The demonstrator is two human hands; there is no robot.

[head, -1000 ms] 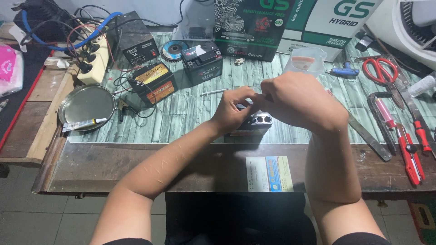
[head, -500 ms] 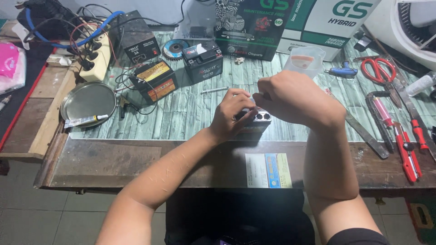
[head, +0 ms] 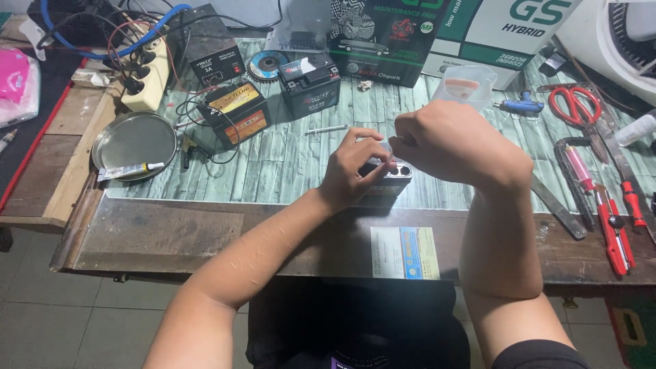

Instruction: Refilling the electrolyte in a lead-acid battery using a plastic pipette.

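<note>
At the near edge of the workbench (head: 205, 232), a small dark battery (head: 389, 179) with round holes in its top sits mostly hidden under both hands. The left hand (head: 352, 171) wraps its side, fingers curled over the top. The right hand (head: 458, 147) hovers closed above it, fingertips pinched together; whatever they pinch is too small to make out. Left of them lie a round metal tray (head: 133, 140) with a glue tube (head: 126, 171), and two other batteries (head: 236, 113) (head: 309, 85) stand behind. Red-handled tools (head: 611, 225) crowd the right edge. Bare patterned surface stays open between the tray and the hands.
</note>
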